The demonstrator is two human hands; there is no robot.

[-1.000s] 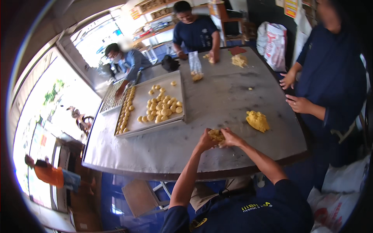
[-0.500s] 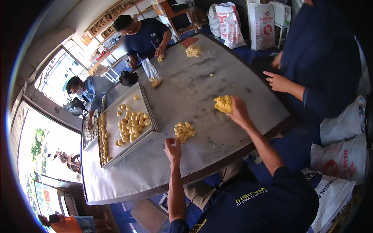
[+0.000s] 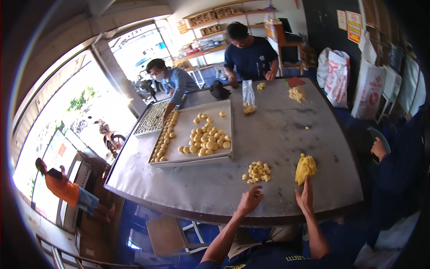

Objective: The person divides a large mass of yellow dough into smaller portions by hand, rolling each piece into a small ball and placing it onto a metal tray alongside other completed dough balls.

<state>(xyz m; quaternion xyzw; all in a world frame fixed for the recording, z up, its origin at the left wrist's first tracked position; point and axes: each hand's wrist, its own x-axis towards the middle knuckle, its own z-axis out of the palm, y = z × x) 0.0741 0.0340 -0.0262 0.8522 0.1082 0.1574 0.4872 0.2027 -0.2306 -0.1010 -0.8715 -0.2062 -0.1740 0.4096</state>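
A mound of yellow dough (image 3: 306,169) lies on the metal table. My right hand (image 3: 305,197) is at its near edge, fingers stretched out and the fingertips touching or almost touching the dough. To the left sits a small heap of pale yellow dough pieces (image 3: 257,172). My left hand (image 3: 250,200) hovers just on the near side of that heap, its fingers loosely bent and apart, with nothing visible in them.
Left of the heap, a metal tray (image 3: 197,162) holds many round dough balls, some in a row. Beyond it lies another filled tray (image 3: 150,131). A clear bag (image 3: 248,96) and crumbly pale dough (image 3: 297,94) lie farther back. Co-workers stand at the far side and right.
The view has swung, so the table appears turned. My right hand has let go of the dough and now lies against its near side. My left hand has drawn back from the small pieces.
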